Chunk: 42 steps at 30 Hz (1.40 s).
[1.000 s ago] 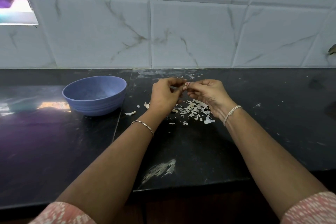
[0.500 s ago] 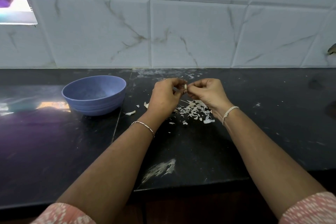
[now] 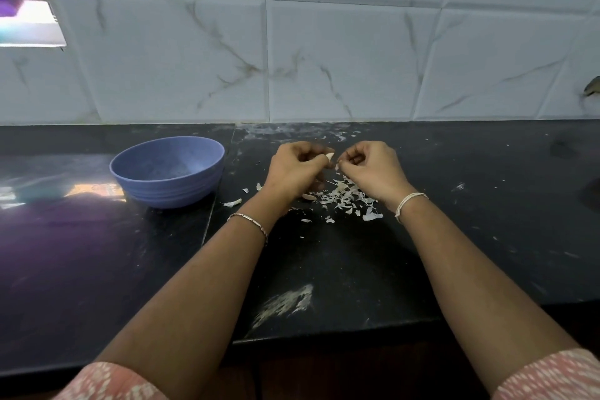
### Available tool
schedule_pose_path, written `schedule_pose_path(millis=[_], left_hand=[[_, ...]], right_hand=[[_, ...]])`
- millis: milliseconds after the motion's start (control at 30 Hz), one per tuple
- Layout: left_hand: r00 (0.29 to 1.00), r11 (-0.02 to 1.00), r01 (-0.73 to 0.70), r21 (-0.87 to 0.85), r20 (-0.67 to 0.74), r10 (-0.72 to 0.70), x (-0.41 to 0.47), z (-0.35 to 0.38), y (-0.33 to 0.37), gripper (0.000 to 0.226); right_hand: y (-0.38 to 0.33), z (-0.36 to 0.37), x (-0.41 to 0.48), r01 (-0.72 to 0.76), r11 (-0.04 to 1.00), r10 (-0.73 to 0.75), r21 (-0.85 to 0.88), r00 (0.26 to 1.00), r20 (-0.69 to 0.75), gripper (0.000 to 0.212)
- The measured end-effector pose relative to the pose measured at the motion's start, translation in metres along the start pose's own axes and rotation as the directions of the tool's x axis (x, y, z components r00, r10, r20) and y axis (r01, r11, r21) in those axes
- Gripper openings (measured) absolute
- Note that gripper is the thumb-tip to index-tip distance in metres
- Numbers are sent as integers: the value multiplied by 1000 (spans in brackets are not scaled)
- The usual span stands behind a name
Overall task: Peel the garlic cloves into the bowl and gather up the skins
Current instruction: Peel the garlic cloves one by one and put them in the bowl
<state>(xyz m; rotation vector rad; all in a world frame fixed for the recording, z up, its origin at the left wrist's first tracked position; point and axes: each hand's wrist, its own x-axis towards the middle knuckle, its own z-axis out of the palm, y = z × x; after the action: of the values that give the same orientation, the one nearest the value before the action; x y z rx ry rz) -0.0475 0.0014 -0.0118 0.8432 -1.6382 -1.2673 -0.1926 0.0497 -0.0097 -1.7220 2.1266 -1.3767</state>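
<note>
The left hand pinches a small pale garlic clove at its curled fingertips. The right hand, just beside, nips a scrap of skin. Under them lie white papery skins; the round blue bowl stands to the left.

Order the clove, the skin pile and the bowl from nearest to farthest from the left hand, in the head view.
1. Clove: pinched in the left hand itself.
2. Skin pile: on the counter, just right of the hand.
3. Bowl: farther off, to the left.
</note>
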Motion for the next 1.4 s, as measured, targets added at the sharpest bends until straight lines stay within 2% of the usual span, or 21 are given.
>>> schedule_pose_path(millis=[100,167,233,300,400,467,600,667,733,767,833,933,1033,1100,1167,1300,1400], left_hand=[[998,994,57,-96,24,-55,-1,0,2,23],[998,991,66,-119,21,-64,0,-2,2,18],[998,992,55,-115,15,-54,1,-3,0,10],[999,992,42,-119,13,-40,1,-4,-2,9],[1000,993,-6,-115,14,7,0,-7,3,8],[998,996,-65,-67,-13,64,1,-12,14,8],[968,980,-198,-18,-160,193,-1,-34,40,10],[949,971,-225,75,-207,236,-3,-52,43,8],[943,956,-212,205,-214,255,-5,-76,42,11],[943,937,-192,291,-209,258,-6,-89,42,11],[946,852,-140,504,-185,265,-9,-117,44,13],[972,620,-14,785,-135,193,-17,-152,43,13],[985,426,94,900,-146,92,-23,-169,40,9],[987,342,117,932,-148,64,-25,-171,39,14],[988,307,112,945,-139,67,-26,-172,40,14],[989,314,87,945,-119,83,-25,-170,44,11],[989,319,65,946,-103,103,-25,-169,45,14]], right_hand=[[5,-3,2,103,979,-79,-174,987,140,8],[4,-5,1,118,975,-100,-190,989,105,7],[1,-8,0,110,973,-110,-205,994,12,24],[1,-10,0,115,978,-123,-176,992,-34,30],[3,-7,-3,179,978,-182,-110,983,-21,11],[0,-5,-5,202,966,-206,-164,978,-13,7],[-8,-5,-12,227,899,-238,-376,971,17,50],[-10,-3,-15,257,887,-263,-383,964,38,49],[-12,1,-16,327,867,-333,-376,941,51,31],[-14,3,-16,367,854,-371,-367,926,63,20],[-24,7,-17,448,819,-435,-357,892,122,15],[-44,15,-19,510,794,-447,-331,858,252,15],[-63,29,-22,517,800,-387,-304,833,396,17],[-73,39,-24,520,791,-355,-321,819,452,19],[-78,48,-24,519,779,-331,-351,817,473,20],[-87,61,-28,545,755,-337,-364,799,497,22],[-92,68,-30,554,702,-360,-448,818,448,23]])
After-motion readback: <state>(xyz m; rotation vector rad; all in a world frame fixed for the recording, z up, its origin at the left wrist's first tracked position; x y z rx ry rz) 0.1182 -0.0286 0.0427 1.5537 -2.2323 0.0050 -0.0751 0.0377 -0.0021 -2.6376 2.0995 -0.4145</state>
